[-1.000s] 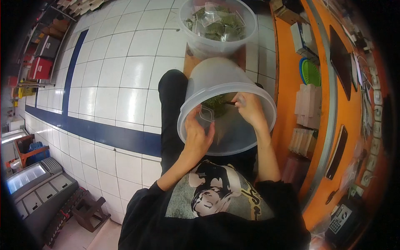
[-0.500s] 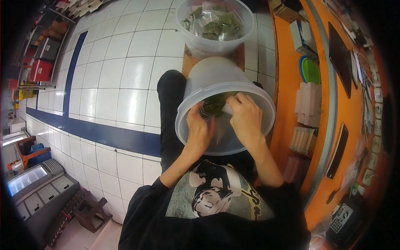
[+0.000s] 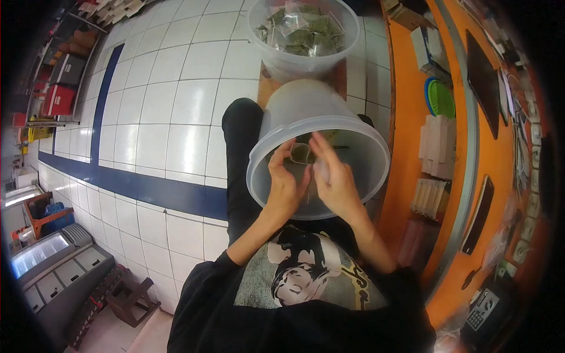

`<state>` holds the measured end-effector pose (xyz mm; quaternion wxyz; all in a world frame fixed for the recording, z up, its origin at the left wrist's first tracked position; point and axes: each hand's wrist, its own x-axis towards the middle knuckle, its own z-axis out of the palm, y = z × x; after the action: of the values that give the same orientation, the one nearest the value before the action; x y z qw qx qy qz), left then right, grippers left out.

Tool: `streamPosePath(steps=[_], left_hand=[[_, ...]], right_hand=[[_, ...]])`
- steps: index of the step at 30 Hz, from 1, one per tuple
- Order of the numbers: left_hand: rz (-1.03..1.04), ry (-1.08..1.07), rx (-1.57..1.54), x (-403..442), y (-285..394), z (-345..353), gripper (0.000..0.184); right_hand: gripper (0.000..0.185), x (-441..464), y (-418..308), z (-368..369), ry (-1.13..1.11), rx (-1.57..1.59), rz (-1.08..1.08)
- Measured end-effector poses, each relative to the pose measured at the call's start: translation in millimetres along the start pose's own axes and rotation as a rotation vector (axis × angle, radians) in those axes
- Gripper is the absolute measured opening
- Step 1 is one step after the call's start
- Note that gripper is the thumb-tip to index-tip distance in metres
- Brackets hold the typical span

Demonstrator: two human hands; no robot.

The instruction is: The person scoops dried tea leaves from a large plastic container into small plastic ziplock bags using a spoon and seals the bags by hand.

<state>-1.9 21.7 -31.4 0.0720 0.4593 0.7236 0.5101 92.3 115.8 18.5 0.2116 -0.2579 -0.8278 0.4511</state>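
A translucent plastic bucket lies tipped on its side between my legs, its mouth turned toward me. Just inside the mouth, the thumb and fingers of my left hand hold a small clear plastic bag with green contents. My right hand is close beside the bag, index finger stretched toward it and other fingers curled. Something pale and see-through shows at its palm, too blurred to name. Some green stuff inside the bucket is partly hidden behind my hands.
Ahead, a second translucent bucket holds several clear packets of green stuff. An orange counter with stacked white boxes and a green lid runs along the right. A dark stool stands at lower left.
My right hand has shifted down and left, its fingers straightening from a pinch. The bag in my left hand now shows its open, rounded top.
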Motion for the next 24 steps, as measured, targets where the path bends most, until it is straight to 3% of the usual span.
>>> streamPosePath(steps=[3, 5, 6, 8, 9, 11, 14, 17, 19, 24], left_hand=[[0.003, 0.048, -0.015, 2, 2, -1, 0.065], [0.031, 0.050, -0.035, 1, -1, 0, 0.069], [0.033, 0.048, -0.037, 1, 1, -2, 0.069], [-0.058, -0.027, 0.003, 2, 4, -9, 0.067], [-0.058, -0.024, 0.005, 3, 3, -12, 0.067], [-0.266, -0.069, -0.148, 2, 0, -16, 0.052], [-0.313, -0.180, -0.200, 5, -1, -16, 0.036], [-0.280, -0.083, -0.117, 6, 9, -22, 0.027], [-0.272, -0.076, -0.119, 8, 12, -31, 0.027], [-0.190, -0.058, -0.104, 8, 13, -43, 0.033]], right_hand=[[0.052, 5, -7, -10, 0.091, -0.067, 0.024], [0.033, 6, -8, -16, 0.000, -0.140, -0.115], [0.033, 5, -6, -19, 0.002, -0.143, -0.114], [0.014, 4, 1, -25, -0.124, -0.167, -0.049], [0.014, 5, 7, -30, -0.125, -0.166, -0.052], [0.009, 7, 16, -39, -0.202, -0.095, -0.019], [0.005, 3, 24, -36, -0.264, -0.070, 0.108], [0.007, 0, 57, -17, -0.196, -0.198, 0.162], [0.009, -1, 60, -5, -0.131, -0.313, 0.143], [0.013, 1, 63, 28, -0.288, -0.415, 0.178]])
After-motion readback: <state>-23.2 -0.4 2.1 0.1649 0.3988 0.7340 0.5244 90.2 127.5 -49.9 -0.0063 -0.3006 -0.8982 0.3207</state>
